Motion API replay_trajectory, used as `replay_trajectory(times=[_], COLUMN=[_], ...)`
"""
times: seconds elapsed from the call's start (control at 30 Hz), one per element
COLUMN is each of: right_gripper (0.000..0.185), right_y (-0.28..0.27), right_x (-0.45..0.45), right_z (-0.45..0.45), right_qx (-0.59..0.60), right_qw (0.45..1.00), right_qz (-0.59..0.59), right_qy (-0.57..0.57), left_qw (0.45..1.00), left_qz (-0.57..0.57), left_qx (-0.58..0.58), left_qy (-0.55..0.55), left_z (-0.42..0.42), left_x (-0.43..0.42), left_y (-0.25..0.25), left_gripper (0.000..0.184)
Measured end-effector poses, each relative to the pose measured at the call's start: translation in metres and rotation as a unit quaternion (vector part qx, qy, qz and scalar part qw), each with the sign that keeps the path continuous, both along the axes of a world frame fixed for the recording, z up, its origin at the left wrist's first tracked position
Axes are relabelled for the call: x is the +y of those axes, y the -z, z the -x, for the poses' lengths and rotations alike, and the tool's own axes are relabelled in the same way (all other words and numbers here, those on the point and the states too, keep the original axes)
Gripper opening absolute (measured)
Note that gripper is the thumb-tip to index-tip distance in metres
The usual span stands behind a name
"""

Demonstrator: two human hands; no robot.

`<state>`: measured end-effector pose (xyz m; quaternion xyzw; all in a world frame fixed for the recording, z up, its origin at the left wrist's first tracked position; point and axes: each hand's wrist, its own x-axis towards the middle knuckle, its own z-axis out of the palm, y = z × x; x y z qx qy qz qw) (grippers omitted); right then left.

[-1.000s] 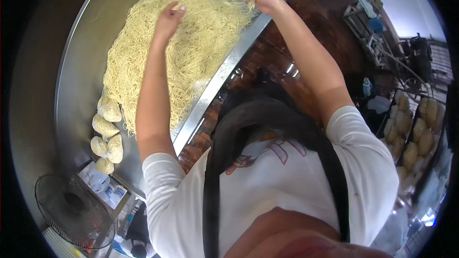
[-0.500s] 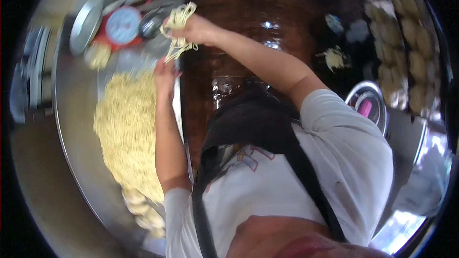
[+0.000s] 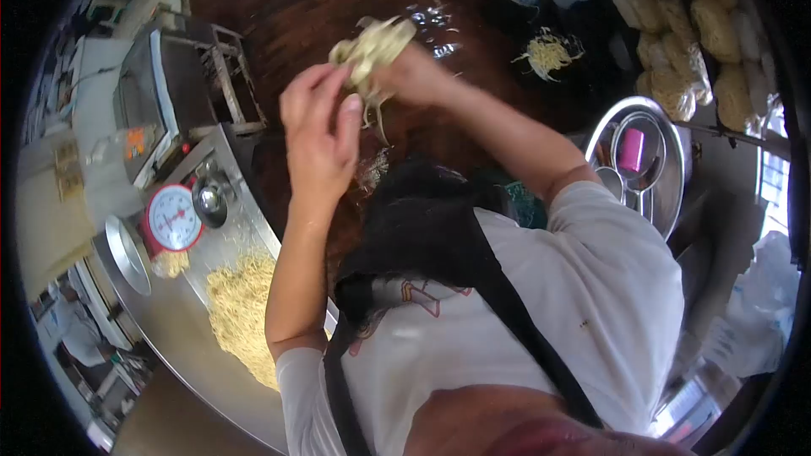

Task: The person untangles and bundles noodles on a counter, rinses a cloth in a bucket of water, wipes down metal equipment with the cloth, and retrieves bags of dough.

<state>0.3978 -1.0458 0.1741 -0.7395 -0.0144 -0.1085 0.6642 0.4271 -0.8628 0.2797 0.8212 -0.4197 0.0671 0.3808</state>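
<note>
A small bunch of pale yellow noodles [image 3: 372, 46] hangs over the dark wet floor, some strands dangling. My right hand [image 3: 414, 76], blurred by motion, grips the bunch from the right. My left hand [image 3: 321, 131] is at the lower left of the bunch, its fingers apart and the fingertips close to the strands; whether they touch is unclear. A large pile of noodles [image 3: 241, 312] lies on the metal table [image 3: 190, 363] at the lower left, partly hidden by my left arm.
A red scale [image 3: 174, 218] with a round dial and a metal bowl [image 3: 209, 201] stand at the table's far end. Loose noodles [image 3: 549, 54] lie at upper right, near bagged noodles [image 3: 718, 25] on a rack. An oval metal tray [image 3: 598, 131] holds a pink item [image 3: 631, 150].
The view has swung right, away from the noodle pile. My right hand has carried the bunch off the table's side, and my left hand has come up beside it.
</note>
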Motion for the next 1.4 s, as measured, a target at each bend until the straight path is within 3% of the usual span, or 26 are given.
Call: replay_trajectory(times=[0.1,0.17,0.23,0.3,0.37,0.47,0.57,0.6,0.63,0.7,0.73,0.77,0.83,0.93,0.97,1.0,1.03,1.07,1.3,1.4], right_gripper=[0.030,0.030,0.035,0.043,0.046,0.049,0.036,0.036,0.030,0.032,0.034,0.032,0.031,0.032,0.034,0.035,0.034,0.033,0.035,0.037], right_y=[-0.033,-0.052,-0.020,0.029,0.093,0.161,0.171,0.221,0.200,0.196,0.173,0.190,0.156,0.120,0.077,0.106,0.105,0.087,0.058,0.113], right_x=[-0.119,-0.177,-0.250,-0.328,-0.388,-0.419,-0.388,-0.397,-0.332,-0.241,-0.194,-0.159,-0.094,-0.060,-0.053,-0.064,-0.073,-0.080,-0.121,-0.161], right_z=[0.016,0.032,0.048,0.074,0.098,0.113,0.076,0.069,0.027,-0.034,-0.063,-0.093,-0.143,-0.208,-0.228,-0.257,-0.278,-0.292,-0.376,-0.437], right_qx=[-0.034,0.043,0.088,0.188,0.313,0.493,0.454,0.354,0.348,0.277,0.324,0.311,0.300,0.221,0.181,0.176,0.182,0.203,0.291,0.273], right_qw=[0.991,0.959,0.942,0.908,0.828,0.636,0.617,0.628,0.718,0.819,0.852,0.871,0.902,0.926,0.919,0.921,0.926,0.930,0.925,0.905], right_qz=[0.069,0.138,0.073,0.127,0.209,0.346,0.530,0.646,0.395,0.374,0.339,0.316,0.284,0.303,0.350,0.347,0.331,0.306,0.243,0.324], right_qy=[0.105,0.242,0.315,0.352,0.417,0.482,0.364,0.254,0.455,0.337,0.231,0.213,0.126,0.031,0.006,0.018,0.017,0.031,0.010,-0.044], left_qw=[0.994,0.962,0.946,0.929,0.909,0.879,0.852,0.845,0.843,0.837,0.832,0.827,0.824,0.852,0.873,0.892,0.895,0.916,0.905,0.911], left_qz=[0.019,0.012,0.007,-0.004,-0.020,-0.003,-0.013,-0.019,-0.013,0.002,0.027,0.051,0.068,0.051,0.042,0.026,0.056,-0.012,0.022,0.029], left_qx=[0.106,0.259,0.301,0.345,0.391,0.449,0.494,0.504,0.509,0.518,0.524,0.529,0.532,0.492,0.456,0.430,0.418,0.362,0.386,0.356], left_qy=[-0.023,-0.089,-0.116,-0.134,-0.143,-0.160,-0.173,-0.176,-0.175,-0.176,-0.180,-0.184,-0.185,-0.171,-0.169,-0.138,-0.146,-0.173,-0.179,-0.206], left_z=[-0.028,-0.040,-0.051,-0.059,-0.064,-0.065,-0.075,-0.081,-0.088,-0.106,-0.118,-0.132,-0.164,-0.218,-0.238,-0.263,-0.282,-0.305,-0.419,-0.449], left_x=[0.006,0.020,0.044,0.069,0.094,0.115,0.136,0.143,0.147,0.155,0.158,0.160,0.166,0.169,0.168,0.169,0.166,0.161,0.134,0.142], left_y=[0.011,0.032,0.064,0.093,0.116,0.133,0.148,0.154,0.158,0.166,0.171,0.175,0.177,0.168,0.165,0.169,0.166,0.162,0.122,0.142], left_gripper=[0.034,0.037,0.039,0.042,0.045,0.048,0.048,0.048,0.048,0.048,0.048,0.047,0.046,0.043,0.042,0.041,0.042,0.044,0.047,0.047])
